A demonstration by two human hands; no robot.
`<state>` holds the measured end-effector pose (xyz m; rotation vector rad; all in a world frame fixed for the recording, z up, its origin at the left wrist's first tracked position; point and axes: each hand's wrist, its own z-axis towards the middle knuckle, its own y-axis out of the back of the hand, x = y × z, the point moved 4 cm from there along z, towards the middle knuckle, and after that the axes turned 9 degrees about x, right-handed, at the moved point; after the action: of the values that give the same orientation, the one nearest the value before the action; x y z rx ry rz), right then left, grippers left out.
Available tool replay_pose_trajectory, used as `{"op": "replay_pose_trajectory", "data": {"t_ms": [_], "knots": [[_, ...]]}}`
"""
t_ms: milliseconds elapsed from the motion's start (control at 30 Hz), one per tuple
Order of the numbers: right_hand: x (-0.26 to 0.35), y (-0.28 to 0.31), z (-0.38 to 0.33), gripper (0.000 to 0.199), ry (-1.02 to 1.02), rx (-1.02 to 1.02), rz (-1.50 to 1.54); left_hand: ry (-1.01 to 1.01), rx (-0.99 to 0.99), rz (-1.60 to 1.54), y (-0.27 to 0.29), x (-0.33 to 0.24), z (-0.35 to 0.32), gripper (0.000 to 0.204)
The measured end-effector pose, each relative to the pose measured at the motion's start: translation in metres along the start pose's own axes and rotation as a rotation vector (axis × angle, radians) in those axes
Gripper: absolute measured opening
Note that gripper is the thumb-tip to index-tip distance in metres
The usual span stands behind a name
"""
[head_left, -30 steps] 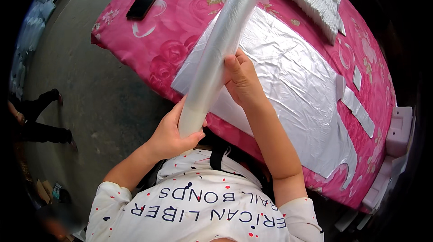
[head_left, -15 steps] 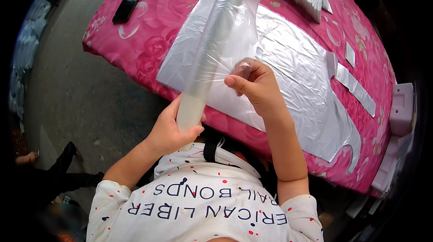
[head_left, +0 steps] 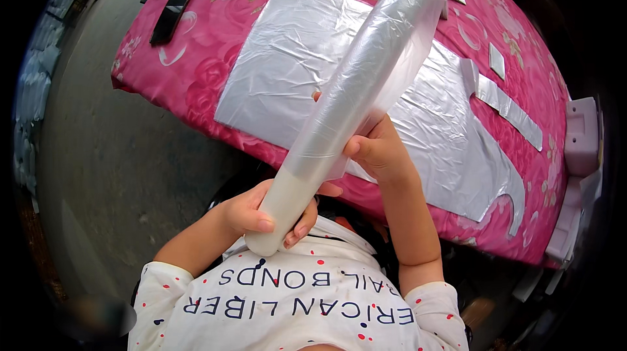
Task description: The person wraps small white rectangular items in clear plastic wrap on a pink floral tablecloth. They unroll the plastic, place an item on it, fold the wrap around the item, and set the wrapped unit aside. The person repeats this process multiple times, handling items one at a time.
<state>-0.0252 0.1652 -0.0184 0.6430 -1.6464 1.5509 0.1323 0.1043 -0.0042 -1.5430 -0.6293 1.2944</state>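
Note:
A long roll of clear plastic film (head_left: 366, 73) slants up and away from my body over the table. Its bare, whitish lower end lies in my left hand (head_left: 248, 212), thumb on top and fingers curled round below. Higher up, on the right side, my right hand (head_left: 382, 155) grips the roll, its thumb in front and a fingertip showing past the left edge. A loose flap of film hangs by that hand. Beneath the roll, a creased silvery plastic sheet (head_left: 274, 66) with curved cut-outs at its right end is spread flat, partly hidden by the roll.
The table wears a pink flowered cloth (head_left: 219, 86). A black phone (head_left: 173, 14) lies at its far left. Silvery strips (head_left: 509, 112) and a small silvery packet (head_left: 497, 61) lie to the right. Pale plastic containers (head_left: 582, 135) stand at the right edge.
My right hand has gone from pinching the film's loose edge to gripping the roll. The roll's far end has swung right, and my left hand has moved down to its lower end.

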Motion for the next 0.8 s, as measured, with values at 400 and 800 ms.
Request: {"op": "replay_pose_trajectory", "data": {"t_ms": [400,800], "knots": [[0.011,-0.019,-0.018,0.028,0.051,-0.079,-0.172,0.087,-0.028,0.047,0.034,-0.011,0.006,0.086],[-0.042,-0.013,-0.042,0.041,-0.290,-0.386,-0.588,0.130,-0.533,0.979,0.054,-0.009,0.023,0.045]]}}
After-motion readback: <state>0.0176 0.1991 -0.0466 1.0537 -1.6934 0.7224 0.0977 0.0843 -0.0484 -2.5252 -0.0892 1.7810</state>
